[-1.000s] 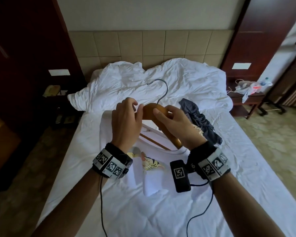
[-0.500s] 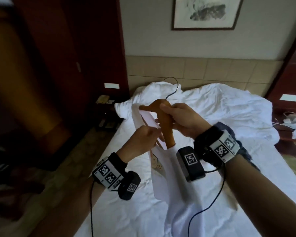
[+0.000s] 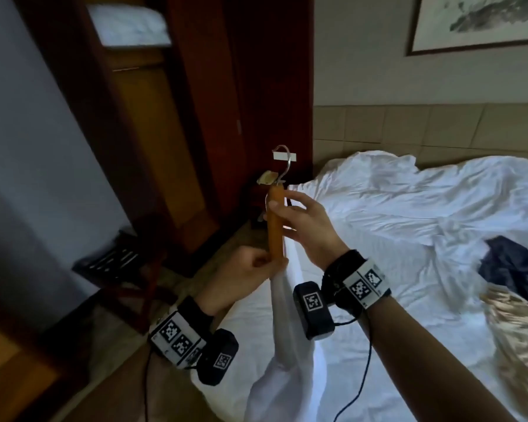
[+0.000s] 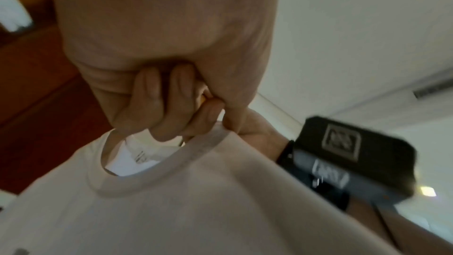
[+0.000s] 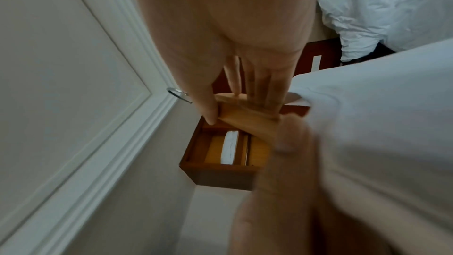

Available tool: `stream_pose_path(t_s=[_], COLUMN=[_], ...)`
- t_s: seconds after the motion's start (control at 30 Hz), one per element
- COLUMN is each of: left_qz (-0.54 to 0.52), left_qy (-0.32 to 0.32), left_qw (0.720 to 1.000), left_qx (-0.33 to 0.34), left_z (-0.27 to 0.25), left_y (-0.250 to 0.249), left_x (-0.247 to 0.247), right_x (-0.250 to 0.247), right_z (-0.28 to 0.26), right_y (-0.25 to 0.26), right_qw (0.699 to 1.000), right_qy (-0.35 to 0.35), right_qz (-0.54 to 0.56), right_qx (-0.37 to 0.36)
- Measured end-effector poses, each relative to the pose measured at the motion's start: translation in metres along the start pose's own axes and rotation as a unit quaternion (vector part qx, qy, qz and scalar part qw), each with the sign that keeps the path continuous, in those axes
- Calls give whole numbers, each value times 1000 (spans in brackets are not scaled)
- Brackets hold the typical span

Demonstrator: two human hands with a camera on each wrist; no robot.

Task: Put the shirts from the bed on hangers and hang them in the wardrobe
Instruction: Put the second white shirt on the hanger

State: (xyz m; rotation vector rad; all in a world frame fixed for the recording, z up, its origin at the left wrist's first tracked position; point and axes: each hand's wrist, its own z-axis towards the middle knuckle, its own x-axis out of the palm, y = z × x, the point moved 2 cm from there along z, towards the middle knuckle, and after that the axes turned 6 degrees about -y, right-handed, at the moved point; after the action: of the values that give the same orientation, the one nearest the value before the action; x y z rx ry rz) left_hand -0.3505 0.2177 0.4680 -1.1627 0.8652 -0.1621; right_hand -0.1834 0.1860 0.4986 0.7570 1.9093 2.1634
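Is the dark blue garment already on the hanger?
No, the dark blue garment lies crumpled on the bed, while the wooden hanger carries a white shirt.

**Room fittings around the two hands, head and wrist views.**
A framed ink picture hangs on the wall high above and to the right of the right hand; below it, beige padded wall panelling runs behind a crumpled white duvet, which lies to the right of that hand. A dark slatted luggage rack stands on the floor to the left of the left hand. Folded white linen sits on a shelf far above and left of both hands. White ceiling moulding shows in the right wrist view, and an air vent in the left wrist view.
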Motion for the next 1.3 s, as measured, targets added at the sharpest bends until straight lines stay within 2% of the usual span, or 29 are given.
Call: stream_pose_path(t_s=[0.23, 0.33, 0.43, 0.57, 0.63, 0.73, 0.87, 0.97, 1.0, 1.07, 1.17, 1.23, 1.3], left_qz=[-46, -53, -53, -57, -49, -22, -8, 46, 64, 98, 186, 283, 364], left_qy=[-99, -125, -162, -232, -277, -332, -321, -294, -309, -393, -534, -568, -564], left_qw=[994, 990, 984, 969, 956, 936, 941, 946, 938, 903, 818, 766, 730], left_qx=[-24, -40, -57, -65, -85, -118, -109, -129, -144, -146, -100, -102, -129], left_z=[-45, -69, -94, -127, -140, -157, -186, -209, -215, -224, -233, -231, -225], left_y=[55, 85, 121, 159, 176, 198, 221, 237, 242, 250, 266, 279, 296], left_x=[-100, -162, -237, -335, -382, -449, -530, -593, -616, -667, -742, -786, -826], right_x=[119, 196, 287, 406, 464, 548, 648, 715, 737, 782, 853, 903, 951], right_z=[1, 8, 17, 32, 35, 38, 49, 53, 54, 59, 71, 78, 83], right_y=[-36, -50, -67, -84, -92, -107, -131, -148, -156, -175, -204, -222, -234], right_qw=[984, 975, 965, 948, 933, 921, 903, 884, 877, 859, 839, 824, 807], right_qy=[25, 79, 149, 254, 311, 361, 416, 450, 463, 490, 522, 543, 562], right_qz=[-125, -148, -158, -157, -149, -120, -78, -74, -74, -76, -81, -86, -92], right_qx=[-126, -144, -146, -114, -102, -83, -79, -103, -111, -124, -131, -137, -153])
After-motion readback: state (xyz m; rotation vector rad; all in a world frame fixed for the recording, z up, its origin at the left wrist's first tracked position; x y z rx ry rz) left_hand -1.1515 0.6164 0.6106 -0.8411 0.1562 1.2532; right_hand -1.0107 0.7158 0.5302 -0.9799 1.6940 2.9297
